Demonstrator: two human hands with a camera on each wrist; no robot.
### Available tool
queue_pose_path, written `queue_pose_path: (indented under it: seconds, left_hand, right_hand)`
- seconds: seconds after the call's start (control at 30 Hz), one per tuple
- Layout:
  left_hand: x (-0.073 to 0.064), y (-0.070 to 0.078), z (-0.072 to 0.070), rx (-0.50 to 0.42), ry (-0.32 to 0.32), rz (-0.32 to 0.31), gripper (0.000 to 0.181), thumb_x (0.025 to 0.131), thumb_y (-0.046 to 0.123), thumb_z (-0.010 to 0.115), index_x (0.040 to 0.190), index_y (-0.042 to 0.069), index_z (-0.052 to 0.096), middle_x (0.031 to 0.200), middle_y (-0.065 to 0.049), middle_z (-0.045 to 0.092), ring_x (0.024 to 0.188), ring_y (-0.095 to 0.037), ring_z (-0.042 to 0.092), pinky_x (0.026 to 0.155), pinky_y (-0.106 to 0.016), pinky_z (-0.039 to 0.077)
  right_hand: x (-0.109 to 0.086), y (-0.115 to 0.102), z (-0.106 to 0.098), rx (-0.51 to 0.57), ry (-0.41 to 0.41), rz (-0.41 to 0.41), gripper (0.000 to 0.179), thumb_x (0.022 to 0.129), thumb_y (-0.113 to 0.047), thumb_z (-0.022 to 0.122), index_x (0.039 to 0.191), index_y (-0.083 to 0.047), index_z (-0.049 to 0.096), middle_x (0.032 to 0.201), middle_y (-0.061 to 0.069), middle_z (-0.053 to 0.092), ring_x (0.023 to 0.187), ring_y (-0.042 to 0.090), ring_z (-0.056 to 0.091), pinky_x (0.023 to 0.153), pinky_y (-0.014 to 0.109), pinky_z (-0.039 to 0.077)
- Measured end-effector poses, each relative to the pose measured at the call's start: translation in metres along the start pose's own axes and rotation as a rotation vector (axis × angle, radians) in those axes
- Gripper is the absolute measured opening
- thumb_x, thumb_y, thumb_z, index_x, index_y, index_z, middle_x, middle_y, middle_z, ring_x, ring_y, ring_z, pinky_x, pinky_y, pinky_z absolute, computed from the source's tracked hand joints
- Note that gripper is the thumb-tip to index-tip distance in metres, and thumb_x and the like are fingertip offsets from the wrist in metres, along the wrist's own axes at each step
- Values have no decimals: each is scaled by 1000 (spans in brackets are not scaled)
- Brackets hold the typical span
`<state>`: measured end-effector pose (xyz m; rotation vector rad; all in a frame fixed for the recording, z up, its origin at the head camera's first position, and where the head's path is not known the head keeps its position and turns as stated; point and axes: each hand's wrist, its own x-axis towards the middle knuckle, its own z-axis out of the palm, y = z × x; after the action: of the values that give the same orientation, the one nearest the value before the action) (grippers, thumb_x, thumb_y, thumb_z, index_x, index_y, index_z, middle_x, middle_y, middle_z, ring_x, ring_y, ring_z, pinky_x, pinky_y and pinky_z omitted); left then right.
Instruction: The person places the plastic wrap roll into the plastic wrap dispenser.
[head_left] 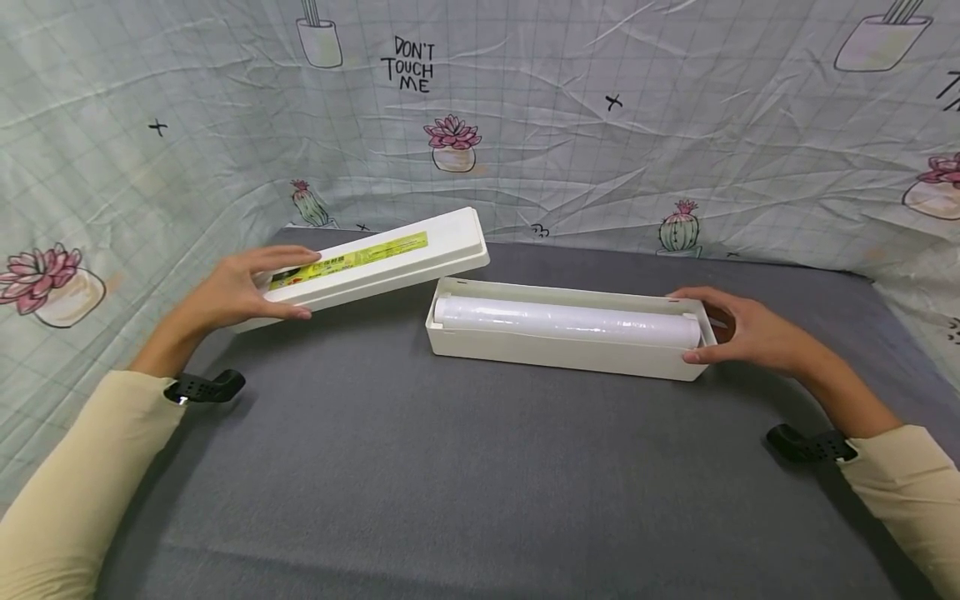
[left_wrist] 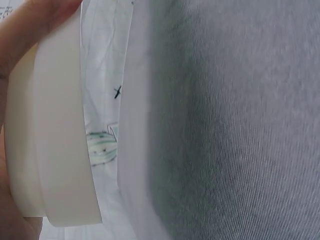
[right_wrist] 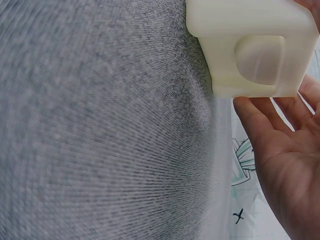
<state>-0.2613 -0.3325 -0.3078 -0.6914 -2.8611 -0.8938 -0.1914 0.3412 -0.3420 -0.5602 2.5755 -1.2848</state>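
Observation:
A long white lid (head_left: pixel 453 240) with a yellow-green label is in my left hand (head_left: pixel 225 287), which grips its left end with thumb in front and fingers on top. In the left wrist view the lid (left_wrist: pixel 62 125) is raised off the table, and in the head view it tilts up to the right. The matching white cling film box (head_left: pixel 562 352) sits uncovered on the table, its roll of cling film (head_left: pixel 570 321) lying lengthwise inside. My right hand (head_left: pixel 757 333) holds the box's right end between thumb and fingers. The right wrist view shows that box end (right_wrist: pixel 222 65) close up.
Grey cloth (head_left: pixel 480 467) covers the table. Behind and at the sides hangs a pale printed curtain (head_left: pixel 540 100) with plant drawings. Dark straps (head_left: pixel 202 387) are worn on both wrists.

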Motion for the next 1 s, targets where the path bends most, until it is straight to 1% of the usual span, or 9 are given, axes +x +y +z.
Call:
queue_pose_path:
  seconds: [0.13,0.23,0.4,0.5,0.6,0.77,0.9,1.0]
  left_hand:
    - [0,6,5,21,-2,60,82,67,22,97,142,23,63,147,-7,55,135,-33,44,95,-52,32]
    - [0,10,8,21,1,89,82,67,23,97,142,25,63,146,-4,56,133,-27,45,93,-47,32]
    - [1,15,11,24,7,88,82,67,23,97,141,28,63,146,-2,57,130,-22,46,91,-42,33]
    - [1,18,11,20,3,75,82,68,25,97,142,29,62,147,-1,56,131,-23,45,91,-44,33]
    - [2,21,11,15,3,77,82,67,25,97,142,29,62,147,-1,56,130,-22,45,91,-44,33]
    - [4,24,15,7,7,101,83,66,25,98,141,29,63,146,-1,57,129,-21,46,90,-41,33]
    - [8,26,19,-3,4,122,83,66,25,98,141,27,63,145,-2,58,130,-24,47,90,-42,33]
    - [10,28,22,4,4,155,83,65,24,98,141,26,64,144,-2,59,128,-23,48,90,-37,33]
  right_hand:
    - [0,1,-1,10,-15,-7,79,82,0,83,150,-11,45,137,0,51,115,1,55,83,21,53]
    - [0,2,-1,-1,-25,-19,79,83,-2,82,151,-11,43,138,1,50,115,1,54,83,20,53]
    - [1,3,-1,-3,-25,-21,79,83,-2,83,151,-11,43,138,2,49,115,1,54,83,20,52]
    - [1,3,-2,6,-24,-27,79,83,-2,83,151,-12,44,138,2,49,114,2,55,83,20,52]
    - [1,2,-2,5,-26,-34,79,84,-2,82,151,-11,43,138,3,49,114,2,55,84,20,52]
    - [0,1,-3,7,-24,-23,78,84,-2,82,151,-13,44,137,1,50,115,2,55,83,21,53]
    - [0,2,-3,7,-29,-36,77,84,-2,82,151,-12,44,137,2,49,114,2,55,83,21,53]
    - [0,2,-2,10,-30,-39,77,84,-1,82,150,-11,44,137,2,49,113,2,55,83,21,53]
